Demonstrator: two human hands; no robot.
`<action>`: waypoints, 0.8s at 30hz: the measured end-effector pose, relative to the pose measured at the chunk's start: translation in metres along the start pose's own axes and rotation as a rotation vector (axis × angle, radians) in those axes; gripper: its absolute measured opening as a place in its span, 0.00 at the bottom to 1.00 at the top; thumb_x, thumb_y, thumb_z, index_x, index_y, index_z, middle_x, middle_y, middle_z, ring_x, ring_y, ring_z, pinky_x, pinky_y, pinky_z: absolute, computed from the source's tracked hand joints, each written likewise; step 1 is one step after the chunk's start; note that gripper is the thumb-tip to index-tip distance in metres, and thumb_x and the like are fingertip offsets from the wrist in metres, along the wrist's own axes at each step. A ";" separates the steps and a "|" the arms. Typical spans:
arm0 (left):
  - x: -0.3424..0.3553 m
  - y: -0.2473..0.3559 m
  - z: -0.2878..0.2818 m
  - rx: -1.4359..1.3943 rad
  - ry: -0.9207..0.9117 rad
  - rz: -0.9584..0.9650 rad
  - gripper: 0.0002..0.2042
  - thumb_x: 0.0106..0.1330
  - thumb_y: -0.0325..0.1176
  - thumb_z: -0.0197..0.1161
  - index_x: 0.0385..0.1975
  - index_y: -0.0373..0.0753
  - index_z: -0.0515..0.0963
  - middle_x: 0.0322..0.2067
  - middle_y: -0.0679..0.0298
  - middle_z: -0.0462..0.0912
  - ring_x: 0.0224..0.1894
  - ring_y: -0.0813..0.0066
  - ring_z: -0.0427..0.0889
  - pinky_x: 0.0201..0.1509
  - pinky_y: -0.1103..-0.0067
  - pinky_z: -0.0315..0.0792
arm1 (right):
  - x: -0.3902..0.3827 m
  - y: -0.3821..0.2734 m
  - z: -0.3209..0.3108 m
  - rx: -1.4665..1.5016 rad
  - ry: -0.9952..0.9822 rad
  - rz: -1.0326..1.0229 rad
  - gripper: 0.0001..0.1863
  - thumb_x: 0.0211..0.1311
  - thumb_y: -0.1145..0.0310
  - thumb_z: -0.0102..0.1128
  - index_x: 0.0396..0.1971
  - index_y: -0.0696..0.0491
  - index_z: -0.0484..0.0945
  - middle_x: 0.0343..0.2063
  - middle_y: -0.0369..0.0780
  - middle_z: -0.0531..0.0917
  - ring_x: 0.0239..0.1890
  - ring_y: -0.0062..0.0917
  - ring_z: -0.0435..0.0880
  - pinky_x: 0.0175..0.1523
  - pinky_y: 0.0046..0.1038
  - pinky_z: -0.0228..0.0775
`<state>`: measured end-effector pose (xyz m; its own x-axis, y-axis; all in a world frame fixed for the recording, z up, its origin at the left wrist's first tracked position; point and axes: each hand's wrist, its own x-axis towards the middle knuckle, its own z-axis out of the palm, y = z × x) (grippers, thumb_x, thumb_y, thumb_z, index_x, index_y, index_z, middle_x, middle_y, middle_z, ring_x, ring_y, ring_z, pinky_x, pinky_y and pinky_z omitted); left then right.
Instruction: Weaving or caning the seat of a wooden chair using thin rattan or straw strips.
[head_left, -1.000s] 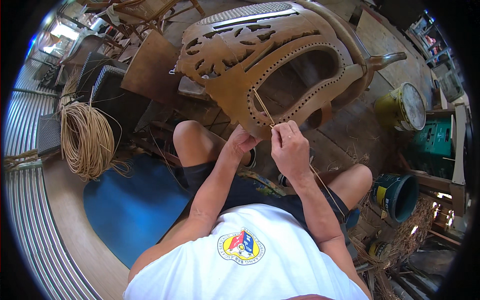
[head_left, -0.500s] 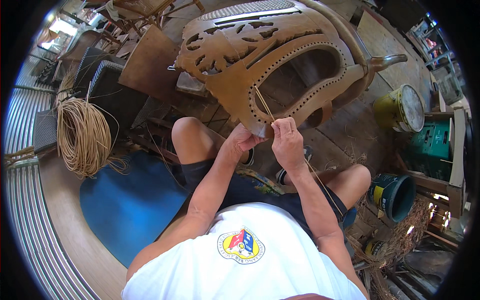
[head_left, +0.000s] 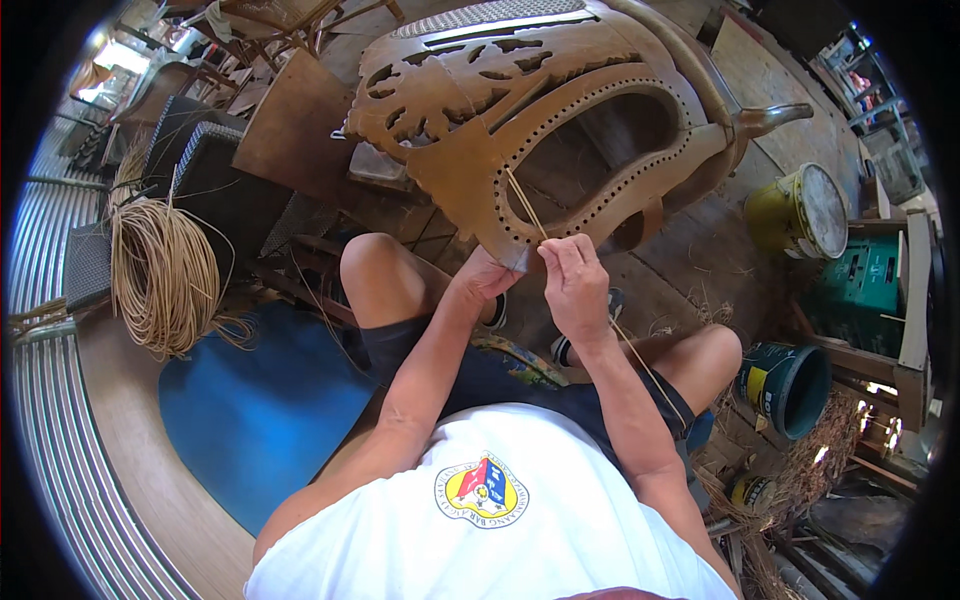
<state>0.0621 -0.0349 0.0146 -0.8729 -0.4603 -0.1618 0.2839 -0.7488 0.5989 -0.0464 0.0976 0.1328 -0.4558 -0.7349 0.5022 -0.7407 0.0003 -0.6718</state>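
A carved brown wooden furniture frame (head_left: 450, 180) stands before me, with a curved opening ringed by small drilled holes. Thin tan cane strands (head_left: 522, 202) run from a hole on the opening's left side down to my right hand (head_left: 577, 287). That hand is closed on the cane, and a loose tail of it trails below past my forearm to my right thigh. At the frame's lower edge is my left hand (head_left: 486, 275), its fingers closed round the wood; the fingertips are partly hidden behind it.
A large coil of cane (head_left: 165, 275) hangs at the left beside dark woven panels. A blue surface (head_left: 260, 410) lies under it. On the right are a yellow bucket (head_left: 790, 215), a green crate (head_left: 865, 275) and a dark green bucket (head_left: 790, 390). Cane scraps litter the wooden floor.
Hardly anything differs. The view has shifted slightly, and both hands keep their places at the frame's lower edge with the cane still in my right hand.
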 end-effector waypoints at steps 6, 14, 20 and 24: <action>0.019 -0.028 -0.039 -0.171 0.072 -0.009 0.14 0.71 0.36 0.63 0.52 0.37 0.78 0.49 0.57 0.85 0.49 0.63 0.86 0.55 0.67 0.82 | -0.019 -0.002 -0.014 0.382 -0.048 0.502 0.08 0.70 0.75 0.62 0.45 0.58 0.78 0.28 0.39 0.83 0.27 0.18 0.84 0.33 0.22 0.76; 0.024 -0.064 -0.120 0.148 0.289 -0.117 0.14 0.72 0.39 0.62 0.50 0.38 0.80 0.46 0.57 0.86 0.44 0.62 0.87 0.50 0.68 0.83 | -0.014 0.014 -0.004 0.198 -0.092 0.294 0.14 0.63 0.75 0.69 0.47 0.58 0.78 0.25 0.37 0.80 0.25 0.19 0.79 0.31 0.24 0.74; 0.008 -0.127 -0.097 0.458 0.142 -0.314 0.13 0.71 0.39 0.63 0.49 0.39 0.80 0.46 0.59 0.86 0.45 0.64 0.87 0.50 0.70 0.83 | -0.005 0.011 -0.004 0.199 -0.083 0.259 0.16 0.60 0.74 0.69 0.48 0.54 0.78 0.30 0.40 0.78 0.27 0.31 0.80 0.33 0.34 0.75; 0.008 -0.102 -0.117 0.643 0.045 -0.433 0.13 0.71 0.39 0.64 0.48 0.40 0.81 0.45 0.61 0.86 0.45 0.66 0.87 0.49 0.71 0.82 | -0.023 0.027 -0.001 0.195 -0.064 0.300 0.15 0.60 0.73 0.71 0.46 0.55 0.79 0.31 0.39 0.79 0.24 0.25 0.78 0.32 0.29 0.74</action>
<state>0.0722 -0.0178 -0.1395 -0.8327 -0.2189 -0.5086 -0.3769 -0.4488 0.8103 -0.0565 0.1154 0.1040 -0.6022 -0.7626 0.2361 -0.4680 0.0977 -0.8783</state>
